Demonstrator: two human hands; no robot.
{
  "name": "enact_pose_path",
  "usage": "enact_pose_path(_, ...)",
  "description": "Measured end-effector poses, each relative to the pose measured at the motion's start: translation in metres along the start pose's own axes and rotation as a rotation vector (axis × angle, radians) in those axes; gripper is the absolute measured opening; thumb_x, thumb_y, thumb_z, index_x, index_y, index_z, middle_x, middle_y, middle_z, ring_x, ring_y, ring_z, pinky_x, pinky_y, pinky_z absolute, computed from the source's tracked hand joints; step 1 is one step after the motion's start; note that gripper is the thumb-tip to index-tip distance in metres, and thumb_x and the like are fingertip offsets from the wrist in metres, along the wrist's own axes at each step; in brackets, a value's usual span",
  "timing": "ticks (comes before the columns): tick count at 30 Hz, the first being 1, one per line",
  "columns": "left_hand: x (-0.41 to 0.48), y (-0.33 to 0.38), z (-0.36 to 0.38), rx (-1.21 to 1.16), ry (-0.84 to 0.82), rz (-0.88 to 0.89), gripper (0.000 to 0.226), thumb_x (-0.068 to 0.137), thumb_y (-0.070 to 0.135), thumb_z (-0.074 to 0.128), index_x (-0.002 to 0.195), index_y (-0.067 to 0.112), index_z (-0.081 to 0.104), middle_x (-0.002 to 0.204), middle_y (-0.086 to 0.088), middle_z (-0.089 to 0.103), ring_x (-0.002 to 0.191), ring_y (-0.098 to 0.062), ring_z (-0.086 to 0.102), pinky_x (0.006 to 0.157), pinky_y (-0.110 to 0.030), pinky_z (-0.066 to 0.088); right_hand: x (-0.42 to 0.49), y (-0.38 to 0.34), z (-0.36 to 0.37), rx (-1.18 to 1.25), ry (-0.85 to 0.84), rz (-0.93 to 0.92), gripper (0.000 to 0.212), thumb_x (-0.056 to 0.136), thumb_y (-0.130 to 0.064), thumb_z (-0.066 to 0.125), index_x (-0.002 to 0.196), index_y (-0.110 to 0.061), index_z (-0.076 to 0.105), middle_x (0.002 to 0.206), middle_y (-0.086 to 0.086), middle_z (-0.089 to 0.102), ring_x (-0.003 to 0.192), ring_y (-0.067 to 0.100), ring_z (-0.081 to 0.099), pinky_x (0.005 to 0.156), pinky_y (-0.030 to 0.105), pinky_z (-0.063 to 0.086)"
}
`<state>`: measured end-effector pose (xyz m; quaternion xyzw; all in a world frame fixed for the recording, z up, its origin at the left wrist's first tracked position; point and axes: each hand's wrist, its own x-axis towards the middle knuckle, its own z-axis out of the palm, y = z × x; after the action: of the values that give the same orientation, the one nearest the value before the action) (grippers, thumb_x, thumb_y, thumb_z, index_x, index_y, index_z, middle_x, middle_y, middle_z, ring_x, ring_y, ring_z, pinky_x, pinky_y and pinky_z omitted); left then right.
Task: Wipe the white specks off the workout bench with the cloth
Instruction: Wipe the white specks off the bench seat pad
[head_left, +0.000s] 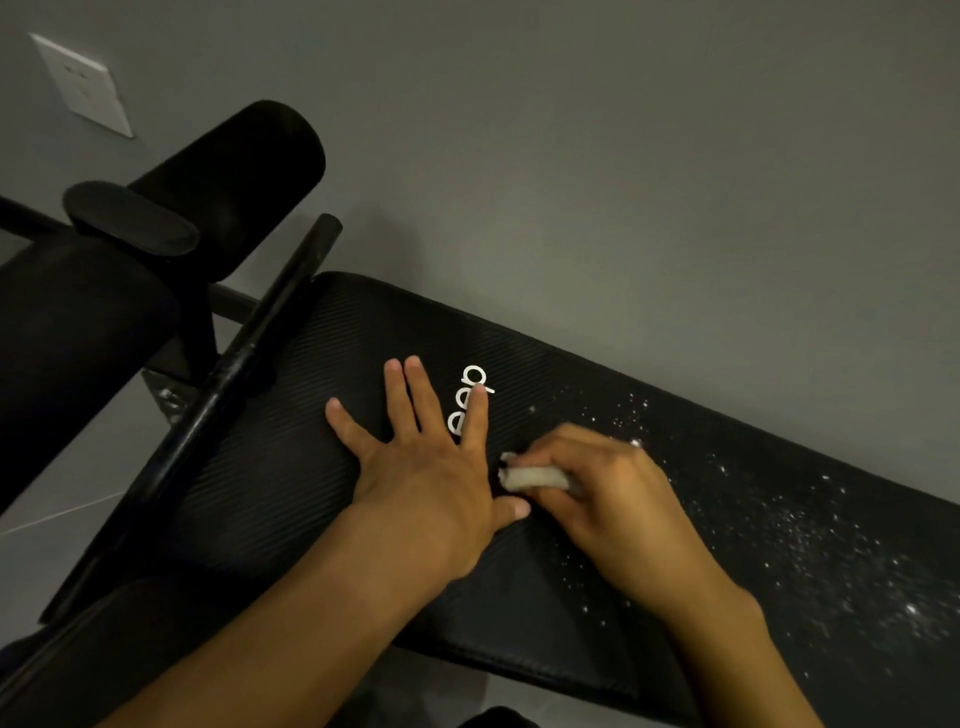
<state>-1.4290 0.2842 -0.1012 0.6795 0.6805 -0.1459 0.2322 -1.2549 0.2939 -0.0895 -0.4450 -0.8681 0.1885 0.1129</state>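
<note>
The left hand (415, 467) lies flat on the workout bench (291, 441), fingers spread. Just beside it, the right hand (597, 493) curls round the rolled white cloth (535, 478). White specks (810, 525) scatter rightward to the pad's far edge. A black bar (260, 364) crosses the left end, with foam rollers (249, 171) and a wall socket (83, 83) beyond.

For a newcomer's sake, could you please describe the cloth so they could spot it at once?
Find the long black workout bench by the grey wall. Near its white logo, the right hand grips a small bunched cloth. It is the one solid pale lump, unlike the fine white specks scattered beyond it.
</note>
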Motion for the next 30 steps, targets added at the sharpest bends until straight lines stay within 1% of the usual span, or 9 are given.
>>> enact_pose_path(3, 0.004, 0.001, -0.002, -0.006, -0.030, -0.013, 0.114, 0.085, 0.085, 0.038, 0.151, 0.026, -0.034, 0.150, -0.035, -0.042, 0.142, -0.051, -0.037, 0.107, -0.083, -0.003, 0.031, 0.014, -0.001, -0.107, 0.114, 0.050, 0.020, 0.092, -0.031, 0.059, 0.110, -0.036, 0.066, 0.111, -0.020, 0.060, 0.097, 0.004, 0.062, 0.079, 0.036, 0.058)
enact_pose_path(6, 0.007, 0.000, -0.002, -0.004, -0.032, -0.017, 0.124, 0.077, 0.088, 0.046, 0.152, 0.028, -0.033, 0.152, -0.034, -0.039, 0.143, -0.051, -0.035, 0.107, -0.083, -0.003, 0.052, 0.025, -0.002, -0.094, 0.178, 0.115, 0.018, 0.093, -0.026, 0.065, 0.110, -0.030, 0.070, 0.111, -0.015, 0.064, 0.096, 0.005, 0.063, 0.079, 0.038, 0.057)
enact_pose_path(9, 0.008, -0.001, -0.002, -0.002, -0.046, -0.003, 0.130, 0.074, 0.088, 0.051, 0.150, 0.029, -0.035, 0.151, -0.034, -0.041, 0.142, -0.051, -0.036, 0.107, -0.083, -0.004, 0.031, 0.013, 0.001, -0.055, 0.101, 0.038, 0.024, 0.093, -0.034, 0.058, 0.114, -0.032, 0.069, 0.112, -0.018, 0.058, 0.097, 0.001, 0.060, 0.079, 0.032, 0.057)
enact_pose_path(13, 0.010, 0.000, -0.001, 0.015, -0.058, 0.008, 0.134, 0.070, 0.090, 0.053, 0.146, 0.029, -0.040, 0.147, -0.036, -0.044, 0.139, -0.054, -0.039, 0.104, -0.085, -0.005, -0.008, 0.004, 0.002, 0.055, -0.019, -0.037, 0.024, 0.091, -0.029, 0.061, 0.113, -0.034, 0.070, 0.113, -0.023, 0.057, 0.102, 0.000, 0.061, 0.082, 0.029, 0.056)
enact_pose_path(16, 0.010, 0.002, -0.001, 0.028, -0.059, 0.005, 0.134, 0.070, 0.091, 0.052, 0.145, 0.029, -0.041, 0.147, -0.037, -0.043, 0.139, -0.055, -0.038, 0.104, -0.085, -0.003, 0.006, 0.014, -0.001, -0.033, 0.017, -0.019, 0.025, 0.093, -0.037, 0.057, 0.116, -0.037, 0.066, 0.111, -0.020, 0.058, 0.096, 0.005, 0.063, 0.077, 0.036, 0.057)
enact_pose_path(20, 0.006, 0.001, 0.000, 0.030, -0.036, 0.006, 0.133, 0.070, 0.092, 0.050, 0.148, 0.029, -0.038, 0.149, -0.037, -0.041, 0.140, -0.055, -0.036, 0.105, -0.084, -0.003, 0.042, 0.022, -0.004, -0.271, 0.146, 0.049, 0.038, 0.093, -0.046, 0.048, 0.120, -0.027, 0.066, 0.113, -0.010, 0.060, 0.088, 0.010, 0.063, 0.071, 0.040, 0.058)
enact_pose_path(25, 0.007, -0.001, 0.000, 0.016, -0.034, 0.021, 0.132, 0.072, 0.090, 0.050, 0.149, 0.028, -0.037, 0.149, -0.037, -0.042, 0.140, -0.054, -0.037, 0.104, -0.084, -0.005, 0.000, 0.001, 0.009, -0.245, 0.077, 0.007, 0.045, 0.099, -0.055, 0.040, 0.125, -0.026, 0.063, 0.110, -0.011, 0.051, 0.081, 0.007, 0.060, 0.066, 0.033, 0.058)
enact_pose_path(28, 0.007, -0.003, 0.002, 0.008, -0.023, 0.034, 0.131, 0.072, 0.091, 0.049, 0.149, 0.028, -0.037, 0.149, -0.037, -0.042, 0.140, -0.054, -0.037, 0.104, -0.084, -0.006, -0.033, -0.009, 0.014, -0.193, 0.054, 0.001, 0.037, 0.101, -0.049, 0.046, 0.124, -0.027, 0.065, 0.113, -0.012, 0.053, 0.082, 0.009, 0.064, 0.064, 0.033, 0.059)
enact_pose_path(30, 0.007, -0.004, 0.002, 0.013, -0.013, 0.037, 0.131, 0.073, 0.091, 0.049, 0.149, 0.028, -0.037, 0.149, -0.037, -0.041, 0.140, -0.054, -0.037, 0.104, -0.084, -0.005, -0.031, -0.006, 0.012, -0.215, 0.067, -0.009, 0.033, 0.101, -0.044, 0.048, 0.124, -0.028, 0.065, 0.112, -0.012, 0.054, 0.082, 0.008, 0.064, 0.062, 0.033, 0.059)
